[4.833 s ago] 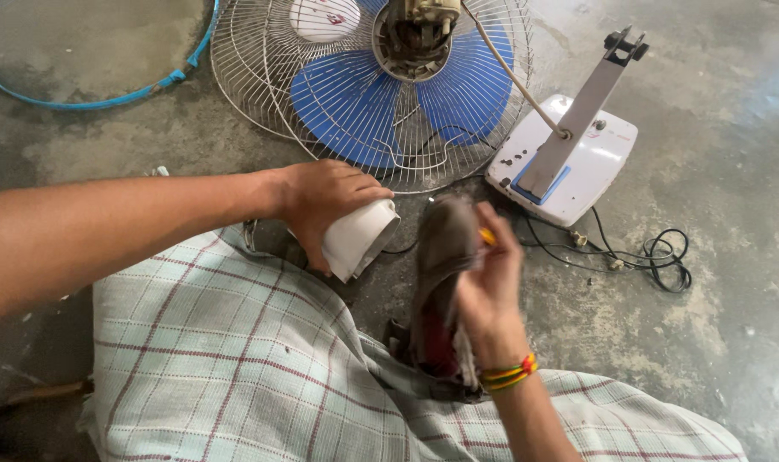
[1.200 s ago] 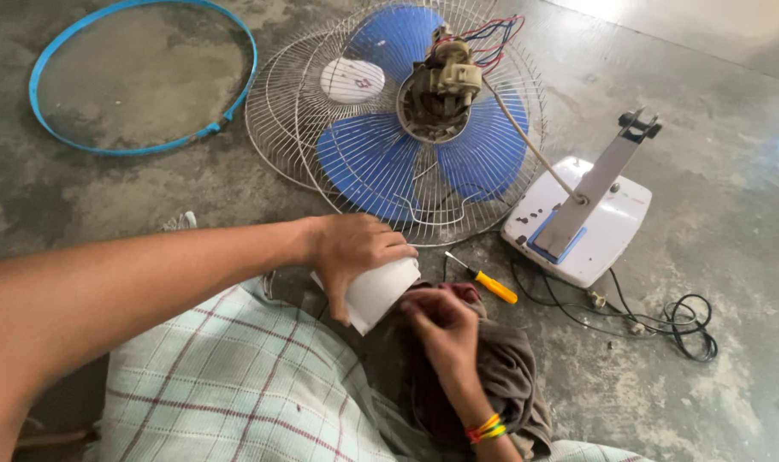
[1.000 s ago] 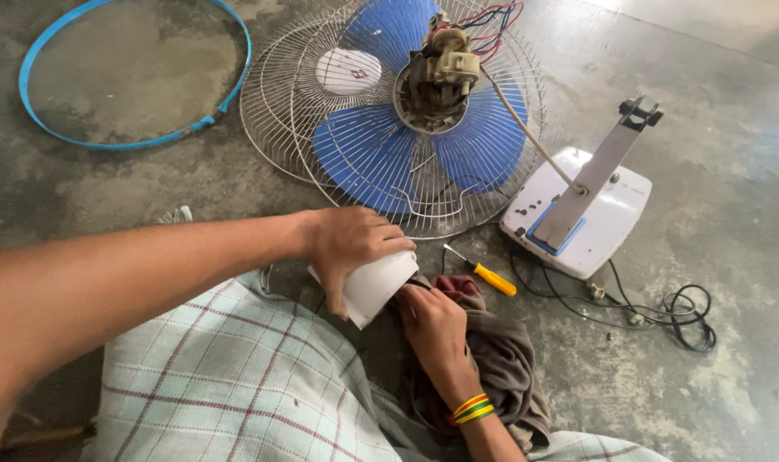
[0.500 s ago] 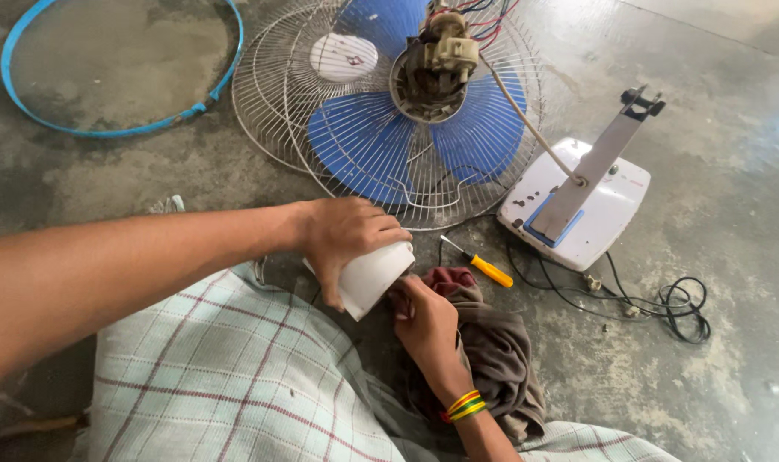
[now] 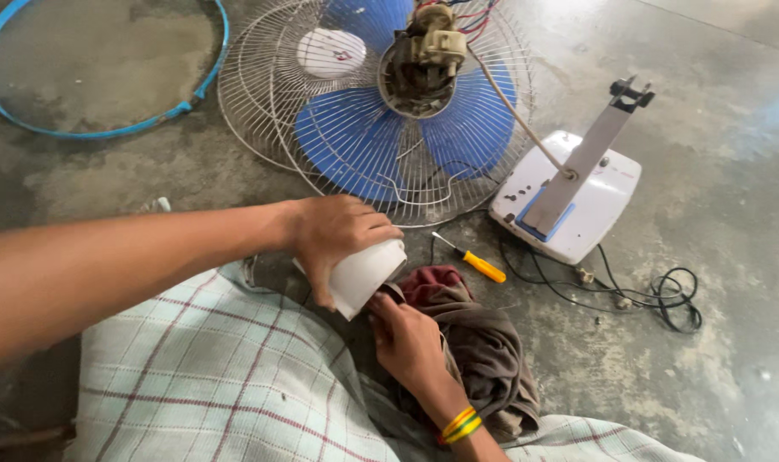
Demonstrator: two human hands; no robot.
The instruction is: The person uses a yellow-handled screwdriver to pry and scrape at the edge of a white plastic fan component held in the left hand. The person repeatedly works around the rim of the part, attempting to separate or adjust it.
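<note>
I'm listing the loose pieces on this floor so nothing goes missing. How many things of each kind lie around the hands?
Fan parts: 4 (wire guard with blue blades and motor, blue ring, white base with stem, white cover held in left hand)
Screwdrivers: 1
Cloths: 1, under right hand
Power cords: 1
Total: 7

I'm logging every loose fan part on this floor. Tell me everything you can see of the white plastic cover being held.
The white cover is a smooth, rounded shell that looks like plastic, plain and unmarked on the side in view. It is tilted, its open end facing down and right toward the lap. The left hand clasps it from above, fingers wrapped over its top. The right hand meets its lower rim with a dark brownish rag, part of which seems pushed inside. It is off the floor, above the checked cloth.
</note>
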